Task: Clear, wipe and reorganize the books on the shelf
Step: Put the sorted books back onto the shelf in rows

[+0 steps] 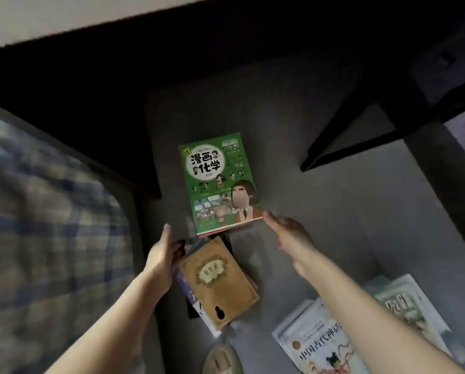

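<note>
We count two hands and four cover-up books on the grey floor [333,217]. One green book [217,182] lies at centre on thin ones, and one brown book [220,279] tops a pile at 6 o'clock. Two white books [315,344] at 5 o'clock are cut off by the edge. The right hand [289,236], fingers straight, touches the green book's near corner. The left hand [159,255] lies against the brown pile's edge at 7 o'clock, and we cannot tell whether it grips. Bare floor lies at 3 o'clock, and blurred plaid cloth [50,211] fills 9 o'clock.

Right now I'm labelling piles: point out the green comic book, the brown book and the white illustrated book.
green comic book [216,182]: head view, middle of front cover.
brown book [221,282]: head view, centre of cover.
white illustrated book [306,344]: head view, titled cover.
</note>
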Motion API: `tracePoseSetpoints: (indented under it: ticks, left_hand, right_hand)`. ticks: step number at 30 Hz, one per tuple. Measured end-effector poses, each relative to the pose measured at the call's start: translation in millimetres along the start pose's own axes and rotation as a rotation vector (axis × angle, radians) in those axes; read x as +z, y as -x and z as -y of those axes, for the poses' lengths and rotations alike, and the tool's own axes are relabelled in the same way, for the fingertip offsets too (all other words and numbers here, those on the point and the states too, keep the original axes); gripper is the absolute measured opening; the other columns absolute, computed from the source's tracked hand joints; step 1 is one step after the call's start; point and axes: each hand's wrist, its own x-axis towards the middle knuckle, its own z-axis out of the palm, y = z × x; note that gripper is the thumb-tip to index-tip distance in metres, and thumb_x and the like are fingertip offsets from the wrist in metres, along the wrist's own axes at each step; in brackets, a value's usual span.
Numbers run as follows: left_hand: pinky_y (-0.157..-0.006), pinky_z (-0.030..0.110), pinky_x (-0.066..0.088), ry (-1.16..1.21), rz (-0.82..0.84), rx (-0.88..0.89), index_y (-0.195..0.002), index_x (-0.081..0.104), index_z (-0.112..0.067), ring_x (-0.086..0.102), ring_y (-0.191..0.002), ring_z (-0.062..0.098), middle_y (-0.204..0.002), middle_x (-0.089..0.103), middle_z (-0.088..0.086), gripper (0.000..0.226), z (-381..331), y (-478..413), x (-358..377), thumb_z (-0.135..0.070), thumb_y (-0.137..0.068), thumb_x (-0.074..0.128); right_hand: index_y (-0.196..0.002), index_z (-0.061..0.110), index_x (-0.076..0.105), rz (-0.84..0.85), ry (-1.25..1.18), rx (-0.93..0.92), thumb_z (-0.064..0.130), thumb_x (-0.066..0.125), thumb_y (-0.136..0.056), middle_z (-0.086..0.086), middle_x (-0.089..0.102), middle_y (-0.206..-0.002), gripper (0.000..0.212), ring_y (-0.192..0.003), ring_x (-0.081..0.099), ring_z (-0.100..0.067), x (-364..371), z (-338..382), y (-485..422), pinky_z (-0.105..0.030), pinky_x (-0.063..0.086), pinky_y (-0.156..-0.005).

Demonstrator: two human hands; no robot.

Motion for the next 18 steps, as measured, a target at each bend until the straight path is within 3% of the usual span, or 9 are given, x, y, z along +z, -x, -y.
tracePoseSetpoints:
  ticks: [2,3,4,5,7,9,11,13,18]
  left_hand:
    - [-0.057,0.019,0.041,-0.044,0.027,0.016,-0.103,0.056,-0.007,0.052,-0.072,0.014,-0.064,0.066,-0.003,0.044,6.2,-33.5,13.6,-0.048,-0.097,0.042]
    - [-0.059,0.020,0.039,-0.073,0.051,0.030,-0.096,0.057,-0.006,0.051,-0.069,0.012,-0.067,0.064,-0.003,0.047,9.4,-50.1,22.0,-0.051,-0.095,0.043]
    - [-0.062,0.022,0.039,-0.094,0.082,0.044,-0.093,0.060,-0.005,0.052,-0.071,0.013,-0.075,0.061,-0.002,0.052,9.8,-62.6,27.9,-0.055,-0.093,0.045]
    - [-0.068,0.024,0.041,-0.099,0.120,0.050,-0.098,0.064,-0.009,0.055,-0.078,0.015,-0.084,0.062,0.000,0.056,9.4,-76.6,33.0,-0.061,-0.089,0.046]
    - [-0.092,0.033,0.046,-0.094,0.186,0.034,-0.113,0.064,-0.013,0.060,-0.098,0.022,-0.104,0.067,0.004,0.069,6.2,-97.1,39.4,-0.072,-0.079,0.048]
    - [-0.100,0.044,0.046,-0.065,0.220,0.033,-0.108,0.066,-0.015,0.065,-0.101,0.027,-0.107,0.071,0.009,0.064,4.4,-115.8,45.2,-0.069,-0.079,0.050]
    - [-0.085,0.043,0.056,-0.004,0.274,0.030,-0.102,0.067,-0.016,0.070,-0.090,0.028,-0.103,0.073,0.011,0.053,4.6,-127.5,55.2,-0.062,-0.084,0.050]
    - [-0.068,0.041,0.060,0.044,0.292,0.044,-0.097,0.069,-0.018,0.073,-0.079,0.027,-0.095,0.075,0.010,0.048,8.5,-133.3,63.4,-0.061,-0.086,0.050]
    - [-0.060,0.036,0.060,0.083,0.224,0.066,-0.088,0.069,-0.018,0.073,-0.068,0.023,-0.082,0.075,0.007,0.047,12.2,-129.5,73.3,-0.062,-0.086,0.052]
  right_hand:
    - [-0.071,0.025,0.045,-0.036,0.081,-0.107,0.048,0.058,-0.090,0.007,0.045,-0.074,0.033,-0.066,0.043,-0.008,9.2,-5.0,-43.7,-0.018,0.031,-0.053]
    - [-0.071,0.025,0.045,-0.045,0.098,-0.133,0.050,0.058,-0.089,0.005,0.047,-0.078,0.033,-0.070,0.045,-0.010,15.3,-10.3,-67.6,-0.019,0.030,-0.054]
    - [-0.081,0.022,0.054,-0.047,0.103,-0.157,0.053,0.058,-0.088,0.001,0.055,-0.089,0.032,-0.080,0.050,-0.014,19.4,-12.4,-88.0,-0.020,0.033,-0.059]
    - [-0.102,0.014,0.060,-0.032,0.104,-0.164,0.056,0.059,-0.087,-0.004,0.060,-0.107,0.045,-0.091,0.052,-0.016,23.6,-11.6,-107.2,-0.020,0.037,-0.064]
    - [-0.133,0.003,0.048,0.016,0.085,-0.122,0.057,0.058,-0.086,-0.008,0.058,-0.128,0.072,-0.095,0.054,-0.015,31.0,-6.7,-131.3,-0.013,0.041,-0.057]
    - [-0.132,0.006,0.050,0.109,0.078,-0.089,0.056,0.062,-0.084,-0.007,0.062,-0.124,0.071,-0.095,0.061,-0.015,40.7,-9.6,-157.2,-0.013,0.047,-0.056]
    - [-0.124,0.012,0.058,0.180,0.047,-0.075,0.049,0.068,-0.082,-0.006,0.066,-0.119,0.057,-0.103,0.063,-0.021,48.2,-14.9,-177.0,-0.028,0.053,-0.086]
    - [-0.117,0.012,0.065,0.213,0.002,-0.072,0.040,0.068,-0.082,-0.007,0.068,-0.116,0.046,-0.108,0.062,-0.025,51.0,-20.5,-187.8,-0.044,0.042,-0.105]
    - [-0.102,0.015,0.068,0.284,-0.061,-0.015,0.041,0.068,-0.079,-0.005,0.069,-0.112,0.035,-0.107,0.061,-0.026,46.8,-22.6,-183.2,-0.048,0.041,-0.106]
